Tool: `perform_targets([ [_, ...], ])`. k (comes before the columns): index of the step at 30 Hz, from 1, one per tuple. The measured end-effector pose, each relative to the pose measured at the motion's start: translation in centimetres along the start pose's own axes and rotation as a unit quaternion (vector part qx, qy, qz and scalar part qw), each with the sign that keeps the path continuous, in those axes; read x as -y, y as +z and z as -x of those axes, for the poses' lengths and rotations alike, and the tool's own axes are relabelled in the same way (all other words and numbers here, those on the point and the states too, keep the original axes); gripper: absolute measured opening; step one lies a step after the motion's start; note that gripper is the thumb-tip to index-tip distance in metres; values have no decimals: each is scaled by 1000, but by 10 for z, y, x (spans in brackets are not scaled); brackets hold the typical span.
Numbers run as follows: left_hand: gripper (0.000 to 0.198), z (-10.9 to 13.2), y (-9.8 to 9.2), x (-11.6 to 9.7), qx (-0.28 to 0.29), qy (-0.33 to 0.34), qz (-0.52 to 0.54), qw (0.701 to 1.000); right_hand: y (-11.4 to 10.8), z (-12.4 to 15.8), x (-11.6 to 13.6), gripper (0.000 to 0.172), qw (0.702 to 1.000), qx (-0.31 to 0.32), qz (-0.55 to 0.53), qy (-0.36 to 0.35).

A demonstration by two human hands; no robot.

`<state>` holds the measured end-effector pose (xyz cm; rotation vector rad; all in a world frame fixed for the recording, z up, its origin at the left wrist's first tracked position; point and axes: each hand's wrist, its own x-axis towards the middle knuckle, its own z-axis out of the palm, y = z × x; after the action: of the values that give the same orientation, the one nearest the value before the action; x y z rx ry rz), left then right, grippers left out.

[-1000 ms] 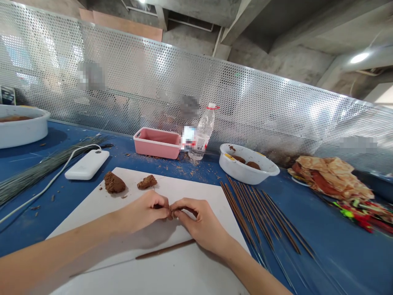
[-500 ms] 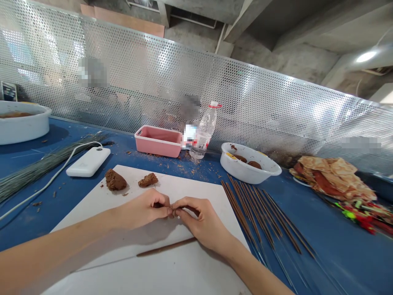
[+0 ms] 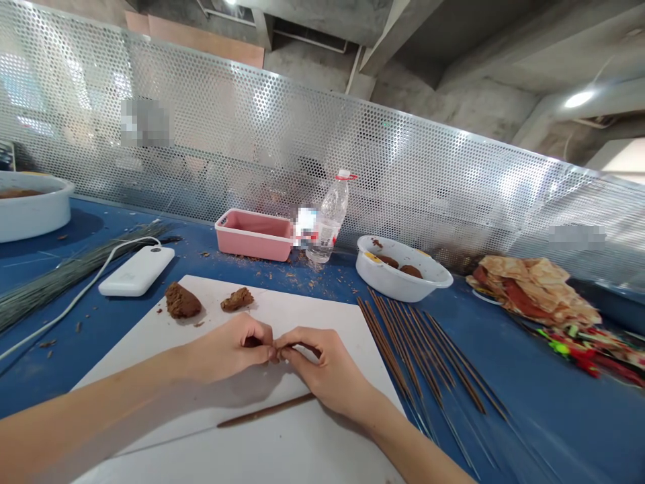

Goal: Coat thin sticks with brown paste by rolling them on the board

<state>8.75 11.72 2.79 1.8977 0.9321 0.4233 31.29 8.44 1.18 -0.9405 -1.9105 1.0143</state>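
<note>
My left hand (image 3: 229, 349) and my right hand (image 3: 322, 366) meet fingertip to fingertip over the white board (image 3: 312, 444). Both are closed in a pinch on a small brown piece between them, mostly hidden by the fingers. A thin brown-coated stick (image 3: 267, 411) lies on the board just below my right hand. Two lumps of brown paste (image 3: 181, 300) rest at the board's far left, the smaller lump (image 3: 237, 299) beside the bigger.
A row of several coated sticks (image 3: 418, 356) lies right of the board. Behind are a white bowl with brown lumps (image 3: 400, 277), a pink tray (image 3: 254, 234), a plastic bottle (image 3: 327, 218), a white power bank (image 3: 136, 270) with cable, thin bare sticks (image 3: 60, 279), a perforated metal screen (image 3: 211, 134).
Both hands stay pinched together at the same spot on the board; only the camera view has shifted slightly.
</note>
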Motion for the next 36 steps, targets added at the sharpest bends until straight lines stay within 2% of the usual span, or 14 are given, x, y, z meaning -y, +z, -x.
perform_targets([
  [8,36,0,0,-1,6,1,8,1000,0,1,-1,26,1000,-4,-9,-12],
  [18,27,-1,1,4,-1,21,60,998,2,0,5,21,997,-29,-76,-10],
  [27,27,-7,-2,11,11,8,189,982,4,-1,4,17,994,-63,-92,-22],
  [32,29,-4,1,4,-5,12,181,983,5,-2,-1,10,987,-88,-132,-4],
  [36,27,-3,5,0,-20,7,162,987,4,-3,-5,14,984,-92,-152,21],
])
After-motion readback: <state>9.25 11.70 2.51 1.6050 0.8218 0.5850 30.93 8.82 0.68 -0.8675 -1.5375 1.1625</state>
